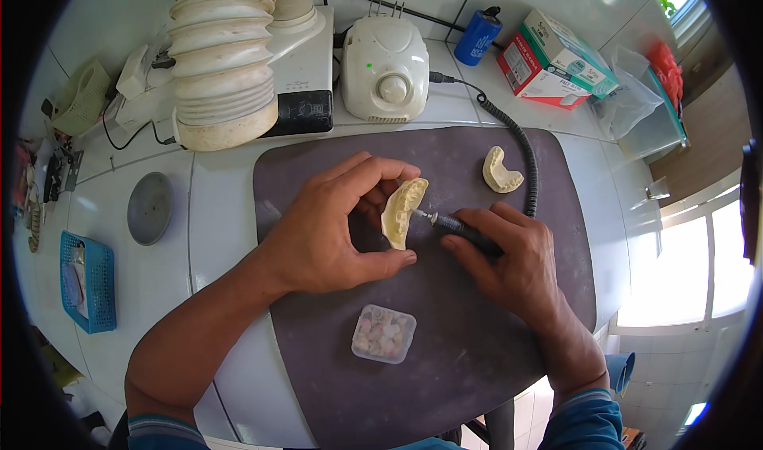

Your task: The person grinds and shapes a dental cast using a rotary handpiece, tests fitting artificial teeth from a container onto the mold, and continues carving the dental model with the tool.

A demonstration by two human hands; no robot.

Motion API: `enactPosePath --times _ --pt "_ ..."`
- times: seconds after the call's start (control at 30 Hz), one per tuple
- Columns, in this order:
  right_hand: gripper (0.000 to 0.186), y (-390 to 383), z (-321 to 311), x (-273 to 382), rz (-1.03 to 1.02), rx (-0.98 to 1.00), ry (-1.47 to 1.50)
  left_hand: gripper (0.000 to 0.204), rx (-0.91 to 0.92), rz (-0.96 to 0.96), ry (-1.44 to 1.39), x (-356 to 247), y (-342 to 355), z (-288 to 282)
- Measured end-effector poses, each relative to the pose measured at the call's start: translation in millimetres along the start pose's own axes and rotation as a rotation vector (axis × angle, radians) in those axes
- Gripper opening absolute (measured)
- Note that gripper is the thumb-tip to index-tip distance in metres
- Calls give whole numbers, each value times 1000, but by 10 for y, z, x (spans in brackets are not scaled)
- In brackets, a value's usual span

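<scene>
Between the thumb and fingers of my left hand (338, 219) is a pale yellow dental cast (404, 211), held up on its edge above the dark mat. My right hand (509, 255) grips a black rotary handpiece (469, 234) like a pen. Its metal bur tip (423, 214) points left and meets the cast's right side, or comes very close to it; I cannot tell which. A second dental cast (501, 172), curved like a horseshoe, lies on the mat beyond my right hand. Nearer to me sits a small clear plastic box (383, 334) with several pale and pinkish bits in it.
A coiled black cord (520, 136) runs from the cream control unit (387, 68) along the mat (445, 370). A ribbed suction hose (226, 60) hangs at the back left. On the left are a grey round dish (150, 208) and a blue basket (99, 283); at the back right, stacked boxes (552, 60).
</scene>
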State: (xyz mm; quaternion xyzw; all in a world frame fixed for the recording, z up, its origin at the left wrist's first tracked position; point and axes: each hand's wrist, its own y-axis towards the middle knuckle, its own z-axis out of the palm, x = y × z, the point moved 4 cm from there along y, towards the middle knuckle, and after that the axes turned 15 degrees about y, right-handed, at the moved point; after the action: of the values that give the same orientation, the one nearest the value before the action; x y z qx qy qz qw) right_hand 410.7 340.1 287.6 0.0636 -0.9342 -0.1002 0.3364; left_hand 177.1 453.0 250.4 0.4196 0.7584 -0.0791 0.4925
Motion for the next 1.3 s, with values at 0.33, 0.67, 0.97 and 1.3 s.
enactPosePath --times 0.33,0.67,0.97,1.3 --pt "31 10 -15 -7 2 30 1 85 17 4 -22 -6 -7 -2" --pt "30 19 -33 9 -7 33 26 84 33 3 -45 -9 -17 -7" --pt "31 23 -36 -1 -2 36 45 85 36 -16 -60 -9 -15 -7" --pt "31 21 -41 4 4 43 48 84 -7 -26 -84 16 -11 16"
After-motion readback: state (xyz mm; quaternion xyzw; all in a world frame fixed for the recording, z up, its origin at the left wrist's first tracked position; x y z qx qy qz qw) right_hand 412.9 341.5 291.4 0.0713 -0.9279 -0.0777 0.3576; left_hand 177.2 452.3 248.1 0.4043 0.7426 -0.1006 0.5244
